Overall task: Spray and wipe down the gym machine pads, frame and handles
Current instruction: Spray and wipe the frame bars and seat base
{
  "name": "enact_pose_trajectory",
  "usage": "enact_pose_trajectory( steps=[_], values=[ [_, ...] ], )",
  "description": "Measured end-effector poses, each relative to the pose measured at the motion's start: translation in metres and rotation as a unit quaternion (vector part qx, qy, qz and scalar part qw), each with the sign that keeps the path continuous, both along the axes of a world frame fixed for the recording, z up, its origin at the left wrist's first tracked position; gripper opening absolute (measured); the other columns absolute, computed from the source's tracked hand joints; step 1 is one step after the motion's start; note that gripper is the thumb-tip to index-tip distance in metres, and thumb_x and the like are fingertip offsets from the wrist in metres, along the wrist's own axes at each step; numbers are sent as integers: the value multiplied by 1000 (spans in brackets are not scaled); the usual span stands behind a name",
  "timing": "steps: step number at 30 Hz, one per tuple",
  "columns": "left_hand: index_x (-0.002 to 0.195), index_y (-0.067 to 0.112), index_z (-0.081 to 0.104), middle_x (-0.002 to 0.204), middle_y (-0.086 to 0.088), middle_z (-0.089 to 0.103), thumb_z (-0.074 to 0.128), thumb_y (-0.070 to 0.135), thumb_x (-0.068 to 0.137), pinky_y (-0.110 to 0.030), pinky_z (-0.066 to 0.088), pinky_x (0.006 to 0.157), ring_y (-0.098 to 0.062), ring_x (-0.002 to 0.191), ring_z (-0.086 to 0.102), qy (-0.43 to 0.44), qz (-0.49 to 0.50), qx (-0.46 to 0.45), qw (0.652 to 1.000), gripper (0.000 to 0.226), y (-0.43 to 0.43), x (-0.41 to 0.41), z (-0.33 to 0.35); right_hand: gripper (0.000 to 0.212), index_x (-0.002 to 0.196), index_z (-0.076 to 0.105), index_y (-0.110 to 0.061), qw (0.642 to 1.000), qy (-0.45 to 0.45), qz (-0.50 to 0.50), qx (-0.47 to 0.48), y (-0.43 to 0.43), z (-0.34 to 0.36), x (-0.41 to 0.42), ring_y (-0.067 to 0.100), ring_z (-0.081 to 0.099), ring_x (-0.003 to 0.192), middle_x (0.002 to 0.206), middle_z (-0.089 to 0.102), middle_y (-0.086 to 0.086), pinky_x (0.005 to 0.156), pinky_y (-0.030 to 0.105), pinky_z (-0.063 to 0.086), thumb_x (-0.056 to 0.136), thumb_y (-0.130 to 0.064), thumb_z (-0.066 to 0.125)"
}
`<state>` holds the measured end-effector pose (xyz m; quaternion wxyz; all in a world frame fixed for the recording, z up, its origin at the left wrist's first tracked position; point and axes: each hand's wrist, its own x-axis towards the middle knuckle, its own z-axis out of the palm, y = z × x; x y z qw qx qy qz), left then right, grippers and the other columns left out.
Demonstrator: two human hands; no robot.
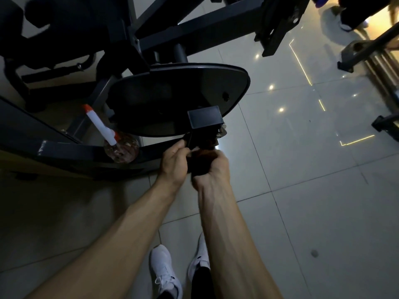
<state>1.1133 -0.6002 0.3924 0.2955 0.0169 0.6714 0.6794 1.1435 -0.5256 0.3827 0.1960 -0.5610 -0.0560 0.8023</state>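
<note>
— Two hands met just under the square end cap (205,118) of the machine frame (71,148), beside the near rim of the oval pad (177,98).

— What did my right hand (212,169) have?

— Its fingers were curled tight round a bunched dark cloth (199,159), wrist bent upward, forearm stretched straight out from you.

— And my left hand (172,162)?

— It pressed against the cloth from the left, fingertips curled in at the black post under the cap. In that dim light it couldn't be told whether you gripped the post, the cloth, or neither.

— The spray bottle (121,151)?

— It sat on the low frame bar left of your hands, apart from them, its white nozzle tilted up and to the left with an orange tip.
</note>
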Motion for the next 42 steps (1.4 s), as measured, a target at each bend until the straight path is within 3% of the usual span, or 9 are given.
enact_pose_trajectory(
  steps=[8,15,16,21,25,28,31,37,42],
  values=[
    [93,31,57,63,37,64,36,-9,103,1,41,64,23,68,59,-10,-35,-16,999,46,-2,0,9,23,101,70,-28,909,-133,79,387,-9,-4,38,33,73,99,109,74,9,81,54,63,87,-11,69],
    [109,26,60,81,25,72,36,-10,103,0,42,67,21,75,62,3,-51,-21,998,44,-9,-9,-3,29,109,57,-14,699,-238,166,653,-24,-34,26,14,59,102,109,56,-2,86,34,56,87,-8,76],
    [105,28,61,76,28,71,36,-9,104,-1,43,66,19,76,63,5,-57,-26,998,45,-12,-10,-1,34,115,56,-15,713,-230,168,641,-26,-31,29,13,61,105,112,58,-2,88,31,57,89,-11,77],
    [86,22,71,76,6,72,62,11,98,-29,53,71,-18,82,68,-95,-71,-115,986,19,-19,-1,-12,33,127,55,-27,963,-63,54,256,-11,-12,47,22,72,102,119,72,8,77,35,60,98,-11,59],
    [112,14,72,101,-7,77,70,12,94,-33,62,74,-18,89,74,-238,-136,-85,958,18,-19,18,-11,31,122,66,-21,966,-59,87,238,3,-12,59,31,72,99,118,73,15,73,37,58,100,-5,49],
    [110,9,71,92,-7,75,69,4,95,-26,60,63,-12,74,72,-201,-71,-80,974,16,-9,17,-13,40,129,69,-19,915,-19,219,337,0,-14,80,28,70,109,122,74,9,78,35,58,93,-8,53],
    [107,9,71,83,-2,74,70,4,93,-23,59,60,-8,68,71,-200,-29,-56,978,15,1,12,-8,49,129,66,-20,800,-102,317,499,-2,-21,95,19,66,114,124,68,3,95,39,58,80,-15,67],
    [93,21,71,92,-5,77,63,7,96,-36,60,79,-21,89,74,-88,72,-76,991,16,2,-7,-11,45,120,56,-12,654,-231,209,689,-2,-35,49,14,55,110,119,53,4,90,28,55,81,-10,78],
    [91,27,69,87,6,74,55,-4,95,-18,55,67,-5,78,69,-23,48,-91,994,34,4,-14,-20,56,122,54,-9,593,-218,246,735,17,-55,35,10,49,101,114,50,9,79,9,45,77,-36,74]
  ],
)
